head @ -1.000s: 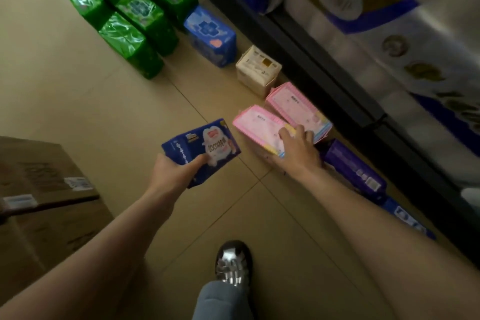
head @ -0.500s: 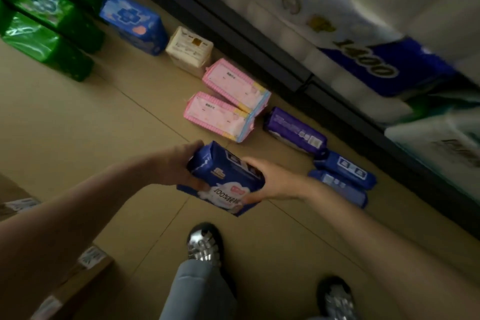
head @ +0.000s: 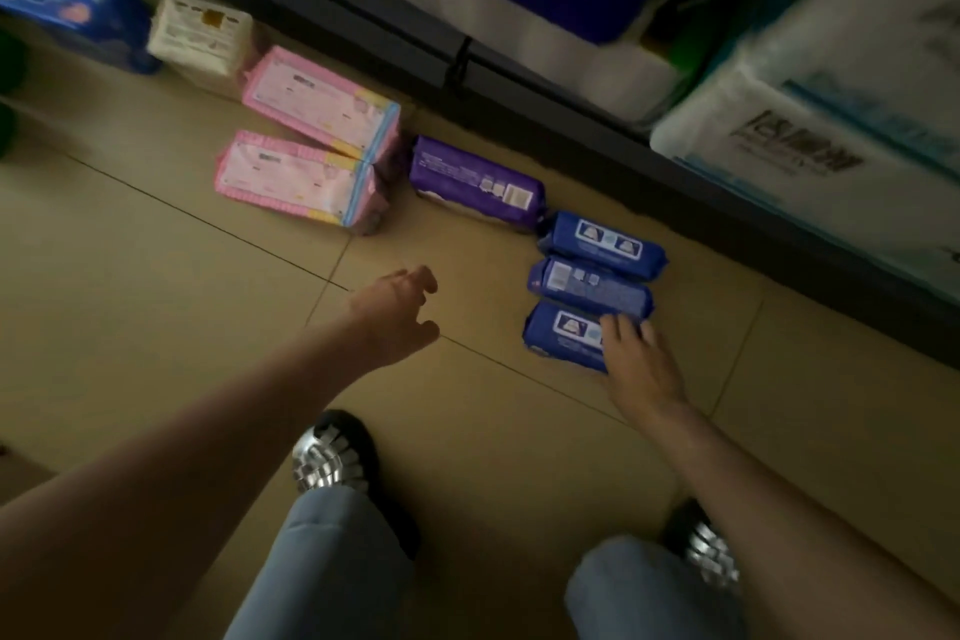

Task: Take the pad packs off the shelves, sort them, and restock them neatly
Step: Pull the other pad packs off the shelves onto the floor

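Three dark blue pad packs lie side by side on the tan floor near the shelf base. My right hand [head: 636, 359] rests with straight fingers on the nearest blue pack [head: 561, 335]; the middle blue pack [head: 589, 285] and the far blue pack [head: 602, 240] lie just beyond it. My left hand [head: 397, 314] hovers over the floor to the left, fingers loosely curled, holding nothing. A purple pack [head: 475, 182] lies beyond the blue ones. Two pink packs [head: 298, 179] [head: 322, 101] lie left of it, then a cream pack [head: 200, 36] and a bright blue pack [head: 67, 3].
The dark shelf base [head: 519, 83] runs diagonally along the floor behind the packs. Large tissue-roll bundles [head: 810, 140] fill the lowest shelf above it. My two silver shoes [head: 327, 452] [head: 709, 551] and jeans stand on the tiles at the bottom.
The dark blue pack held in both hands has been laid on the floor beside the other two blue packs. My left hand let go and drew back; the view shifted right.
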The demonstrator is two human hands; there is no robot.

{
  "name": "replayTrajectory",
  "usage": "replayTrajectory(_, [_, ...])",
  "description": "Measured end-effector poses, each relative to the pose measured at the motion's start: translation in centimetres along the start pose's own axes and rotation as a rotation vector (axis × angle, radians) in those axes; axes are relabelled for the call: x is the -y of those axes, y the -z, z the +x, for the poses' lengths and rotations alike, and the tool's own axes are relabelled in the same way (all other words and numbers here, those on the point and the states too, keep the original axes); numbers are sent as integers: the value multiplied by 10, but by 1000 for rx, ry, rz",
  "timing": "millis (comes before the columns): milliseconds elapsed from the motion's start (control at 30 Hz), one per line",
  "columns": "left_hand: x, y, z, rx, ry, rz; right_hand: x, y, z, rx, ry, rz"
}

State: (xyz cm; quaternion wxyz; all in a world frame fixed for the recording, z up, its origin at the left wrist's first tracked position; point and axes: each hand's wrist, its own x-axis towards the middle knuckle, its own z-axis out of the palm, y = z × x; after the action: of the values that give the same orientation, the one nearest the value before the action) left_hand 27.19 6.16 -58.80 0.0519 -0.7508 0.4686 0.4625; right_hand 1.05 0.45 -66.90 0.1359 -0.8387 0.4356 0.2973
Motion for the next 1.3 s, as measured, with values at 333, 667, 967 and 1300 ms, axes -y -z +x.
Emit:
replayTrajectory(333, [-89,-16,-20,-130,-8,58,-28,52,-32,91,100,97])
replayTrajectory(667, [-324,173,-182,-707,-296,-206,-176,386,-224,-333,238,255])
replayTrajectory(967, [-400,205,-222,-791,-567,-382,-267,479,-285,-1047,-233,336])
replayTrajectory(1300, [-443,186,-237,-710,-732,-367,-283,476,-283,-1036,-168,449])
